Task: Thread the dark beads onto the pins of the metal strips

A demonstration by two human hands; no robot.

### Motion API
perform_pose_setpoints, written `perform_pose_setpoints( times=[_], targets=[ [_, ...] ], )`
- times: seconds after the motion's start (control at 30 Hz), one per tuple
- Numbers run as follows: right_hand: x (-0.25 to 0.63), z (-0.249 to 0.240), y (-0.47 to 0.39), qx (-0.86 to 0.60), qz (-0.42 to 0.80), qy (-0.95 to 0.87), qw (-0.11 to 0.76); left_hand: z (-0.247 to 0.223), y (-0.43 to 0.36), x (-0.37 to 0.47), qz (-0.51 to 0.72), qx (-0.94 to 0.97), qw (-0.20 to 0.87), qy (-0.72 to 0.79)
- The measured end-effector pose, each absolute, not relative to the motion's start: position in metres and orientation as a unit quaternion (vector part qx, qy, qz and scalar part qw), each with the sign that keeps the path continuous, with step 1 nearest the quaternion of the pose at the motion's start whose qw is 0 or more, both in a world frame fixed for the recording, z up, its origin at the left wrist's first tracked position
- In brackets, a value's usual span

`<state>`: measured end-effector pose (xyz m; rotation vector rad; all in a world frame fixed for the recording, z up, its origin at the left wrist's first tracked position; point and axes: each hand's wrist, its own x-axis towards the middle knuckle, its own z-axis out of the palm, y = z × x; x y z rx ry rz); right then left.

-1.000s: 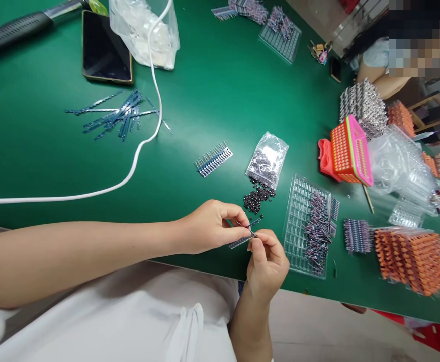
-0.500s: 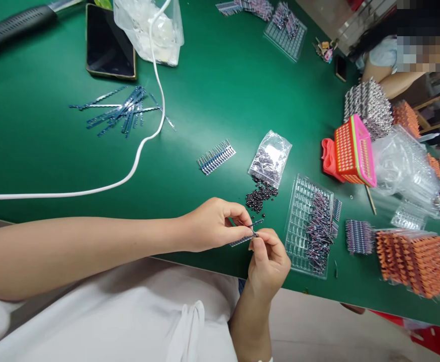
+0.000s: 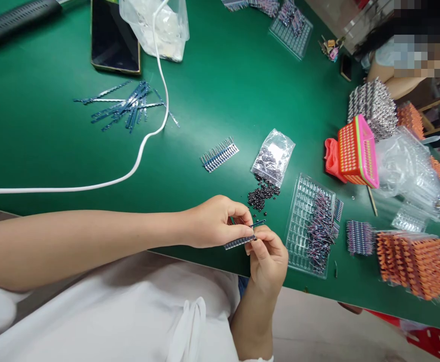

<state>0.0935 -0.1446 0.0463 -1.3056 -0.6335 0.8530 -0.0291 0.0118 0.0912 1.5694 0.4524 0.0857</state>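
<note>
My left hand (image 3: 216,221) pinches a narrow dark strip with a row of small pieces (image 3: 237,243) between thumb and fingers. A thin blue end of it sticks out past the fingertips. At the strip's right end, the thumb and forefinger of my right hand (image 3: 268,259) are pressed together; a small dark spot shows there, too small to name. Just above the hands lies a heap of small dark shiny beads (image 3: 261,196), by the mouth of a clear plastic bag (image 3: 273,158) with more inside. A pin strip (image 3: 220,154) rests further left.
Right of my hands stands a clear compartment tray (image 3: 297,226) with thin pin-like pieces. Beyond are an orange and pink basket (image 3: 351,153) and stacked orange pieces (image 3: 414,264). A white cable (image 3: 140,156), blue strips (image 3: 129,108) and a phone (image 3: 116,37) lie left. Another person's arm (image 3: 397,85) shows top right.
My right hand has shifted slightly up and left, and the strip shows more clearly below my left fingers. The whole view has shifted a little. Both hands stay together.
</note>
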Motion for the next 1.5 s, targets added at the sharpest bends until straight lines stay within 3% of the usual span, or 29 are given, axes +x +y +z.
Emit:
perform_pose_setpoints(
  times=[0.33, 1.5],
  targets=[
    [0.0958, 0.0474, -0.1449, -0.561, 0.436, -0.242, 0.660, 0.0909, 0.0089, -0.0284, 0.016, 0.696, 0.689, 0.200],
    [0.0952, 0.0461, -0.1467, -0.609, 0.409, -0.249, 0.632, 0.0874, 0.0067, -0.0285, 0.016, 0.719, 0.673, 0.175]
  ],
)
